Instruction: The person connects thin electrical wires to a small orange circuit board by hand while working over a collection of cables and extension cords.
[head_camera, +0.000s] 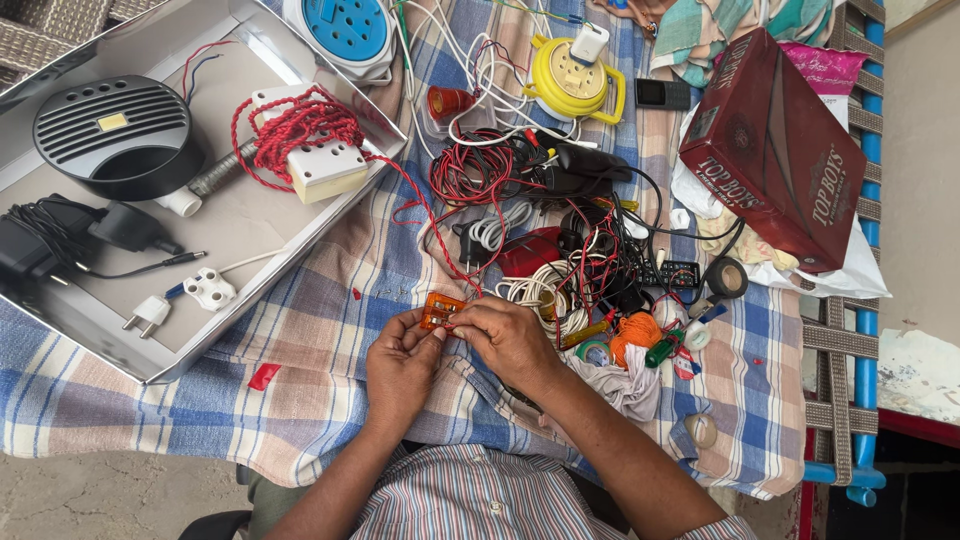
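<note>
Metal tray (60, 315) w/ black speaker (115, 135), white plug (150, 314); yellow extension reel (573, 78); red box (775, 150); tape roll (727, 277); checked cloth (300, 330).

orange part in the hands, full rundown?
The orange part is small, flat, roughly rectangular, and looks like translucent plastic. It is held just above the checked cloth, pinched between the left hand and right hand. A red wire runs up to it. Finer detail is too small to tell.

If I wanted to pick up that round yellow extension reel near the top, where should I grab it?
Take the yellow reel by its yellow side handle, coming from the right. The top carries a white plug and white wires crowd its left.
</note>
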